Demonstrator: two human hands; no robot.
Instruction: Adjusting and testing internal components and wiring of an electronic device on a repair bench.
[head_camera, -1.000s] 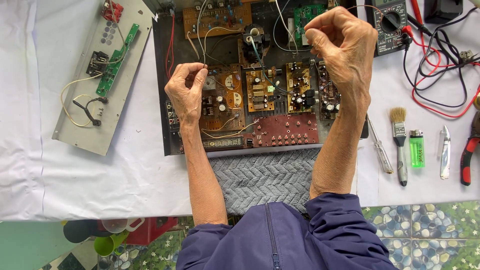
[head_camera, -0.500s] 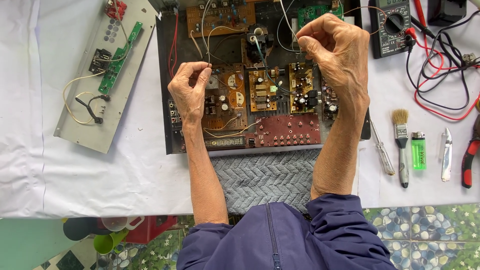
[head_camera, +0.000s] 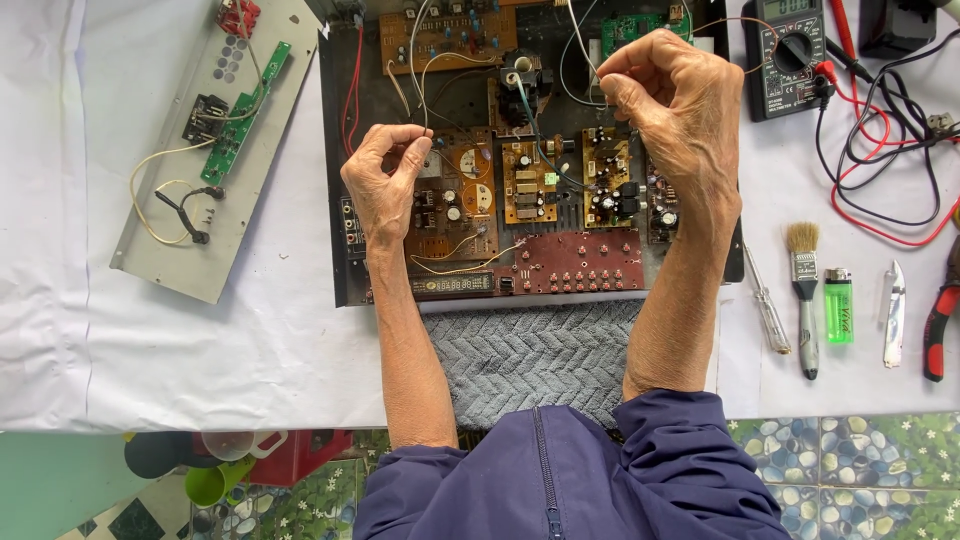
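Pinching, left hand (head_camera: 385, 180): fingertips closed on thin wire (head_camera: 425, 95)
Right hand (head_camera: 675, 105): pinching another wire end, farther right
Wire axis: near-to-far over open chassis (head_camera: 335, 200)

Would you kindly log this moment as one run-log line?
left hand: pinching thin wire | right hand: pinching thin wire | below: open black chassis of brown circuit boards

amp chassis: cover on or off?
Off. The chassis lies open-topped, circuit boards and wiring exposed beneath both hands.
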